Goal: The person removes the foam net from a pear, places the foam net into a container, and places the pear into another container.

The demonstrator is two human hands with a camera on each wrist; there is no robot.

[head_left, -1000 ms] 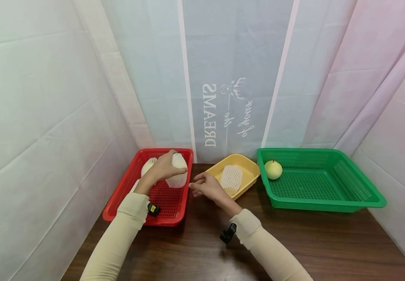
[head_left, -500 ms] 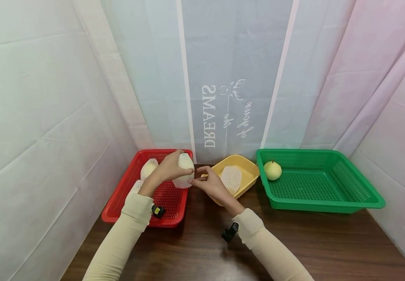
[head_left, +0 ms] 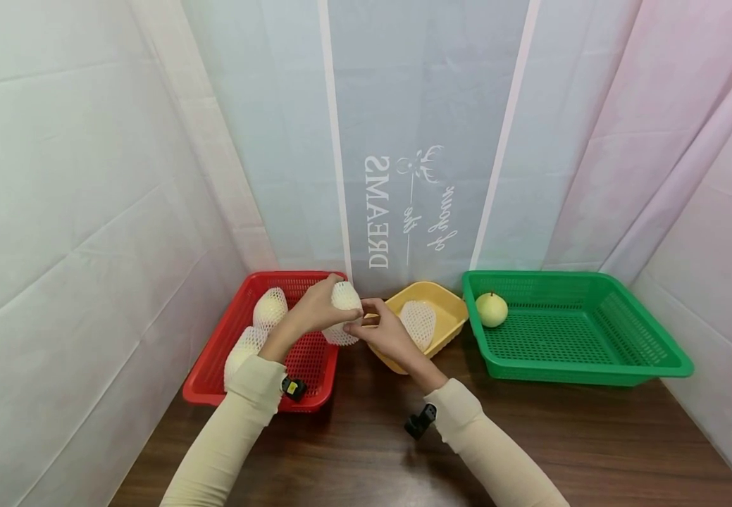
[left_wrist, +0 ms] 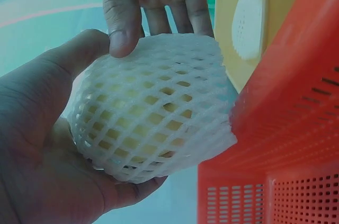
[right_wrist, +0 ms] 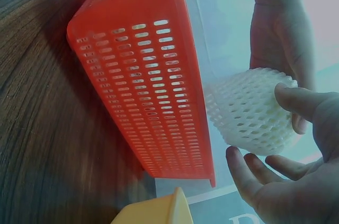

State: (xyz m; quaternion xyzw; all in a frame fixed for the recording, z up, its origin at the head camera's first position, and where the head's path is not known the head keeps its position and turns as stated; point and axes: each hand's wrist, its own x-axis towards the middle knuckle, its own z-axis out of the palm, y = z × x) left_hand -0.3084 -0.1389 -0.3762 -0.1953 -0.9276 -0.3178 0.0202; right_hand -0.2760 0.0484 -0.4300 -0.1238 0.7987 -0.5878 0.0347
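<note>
Gripping a pale-yellow round fruit in a white foam net, the left hand held it near the right rim of the red plastic basket. The right hand pinched the net opposite, near the yellow plastic tray.

On the table, a tray lies between the left basket and the right basket, which holds a pear.
</note>
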